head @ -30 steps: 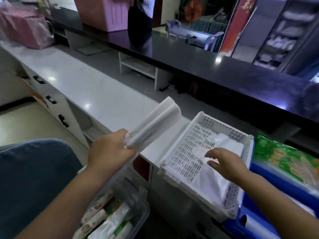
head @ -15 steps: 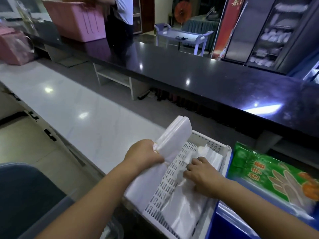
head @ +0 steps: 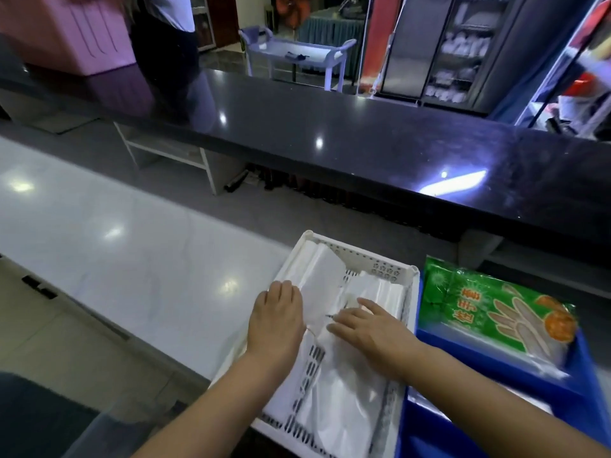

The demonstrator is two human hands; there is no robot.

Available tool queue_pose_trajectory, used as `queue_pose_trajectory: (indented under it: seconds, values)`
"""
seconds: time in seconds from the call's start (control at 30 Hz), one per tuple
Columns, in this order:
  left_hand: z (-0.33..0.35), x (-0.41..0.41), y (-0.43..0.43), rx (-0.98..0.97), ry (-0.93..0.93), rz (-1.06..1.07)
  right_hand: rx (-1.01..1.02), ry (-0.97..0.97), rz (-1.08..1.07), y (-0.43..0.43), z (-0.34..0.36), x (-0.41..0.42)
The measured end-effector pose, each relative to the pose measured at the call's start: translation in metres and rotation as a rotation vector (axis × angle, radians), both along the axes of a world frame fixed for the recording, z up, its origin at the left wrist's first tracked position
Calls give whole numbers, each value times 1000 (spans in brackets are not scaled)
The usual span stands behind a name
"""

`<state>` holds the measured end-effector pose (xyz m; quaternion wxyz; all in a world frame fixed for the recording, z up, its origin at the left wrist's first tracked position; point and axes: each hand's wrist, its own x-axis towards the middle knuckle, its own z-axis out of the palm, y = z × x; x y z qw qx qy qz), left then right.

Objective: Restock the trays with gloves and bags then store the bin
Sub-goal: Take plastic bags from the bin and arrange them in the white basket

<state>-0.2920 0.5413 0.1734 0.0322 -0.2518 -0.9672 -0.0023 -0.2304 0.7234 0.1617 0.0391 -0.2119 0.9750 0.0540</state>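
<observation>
A white perforated tray (head: 363, 256) sits on the white counter's near edge. Inside it on the left lies a folded stack of white plastic bags (head: 322, 276), and my left hand (head: 276, 320) lies on its near end with the fingers bent over it. A second stack of white bags (head: 347, 391) fills the tray's right side. My right hand (head: 367, 328) presses flat on that stack with straight fingers. To the right, a green pack of disposable gloves (head: 489, 309) lies on a blue tray (head: 496, 375).
A white counter (head: 115, 246) stretches left of the tray. Beyond it runs a dark raised counter (head: 330, 137) with a pink bin (head: 69, 34) at its far left, where a person (head: 165, 31) stands. A cart and glass cabinets stand behind.
My left hand has brought the bag stack from the air down into the tray's left side. My right hand has flattened on the other stack. The view has shifted right and forward.
</observation>
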Motion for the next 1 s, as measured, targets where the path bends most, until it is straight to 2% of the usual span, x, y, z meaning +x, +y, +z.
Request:
queue_pose_trajectory:
  seconds: [0.17, 0.4, 0.5, 0.67, 0.83, 1.0]
  values:
    - [-11, 5, -6, 53, -113, -33, 134, -2, 7, -6, -5, -7]
    - [-14, 4, 0, 109, -87, -130, 166, 66, 22, -1, 2, -9]
    - [-20, -1, -9, 64, -243, -151, 144, 56, 22, 5, 7, -6]
    - [-33, 3, -6, 37, -379, -153, 64, 133, 2, 16, 17, 4]
    - [-42, 9, 1, -25, -317, -147, 61, 197, -9, 22, 14, 10]
    - [-44, 16, 5, -3, -312, -214, 24, 240, -27, 14, 4, 10]
